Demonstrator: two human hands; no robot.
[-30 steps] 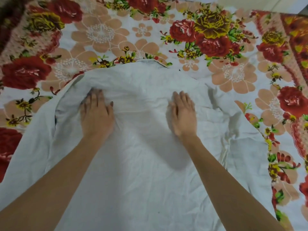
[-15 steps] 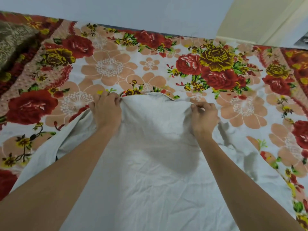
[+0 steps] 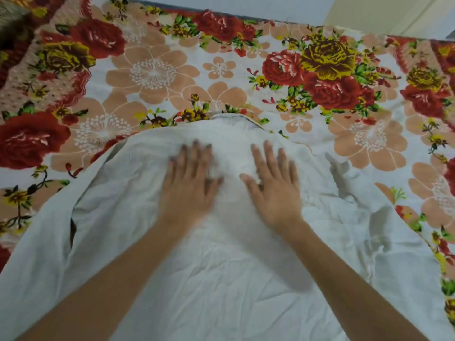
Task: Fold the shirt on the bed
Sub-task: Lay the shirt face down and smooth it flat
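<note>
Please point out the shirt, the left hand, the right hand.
shirt [image 3: 234, 279]: head view, its wrinkled middle.
left hand [image 3: 189, 193]: head view, back of the hand.
right hand [image 3: 274, 195]: head view, back of the hand.

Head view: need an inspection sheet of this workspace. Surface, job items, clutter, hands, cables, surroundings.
Surface: bed, floral-printed in red, yellow and peach on white.
Job's things: white shirt spread on the bed, creased, collar at the far end.
Clutter: dark patterned fabric in the far-left corner, too blurred to identify.
Hands: left hand and right hand both flat on the shirt below the collar, fingers straight, gripping nothing.
Cables: nothing seen.
Surroundings: pale wall beyond the bed; cream panel at far right.
</note>
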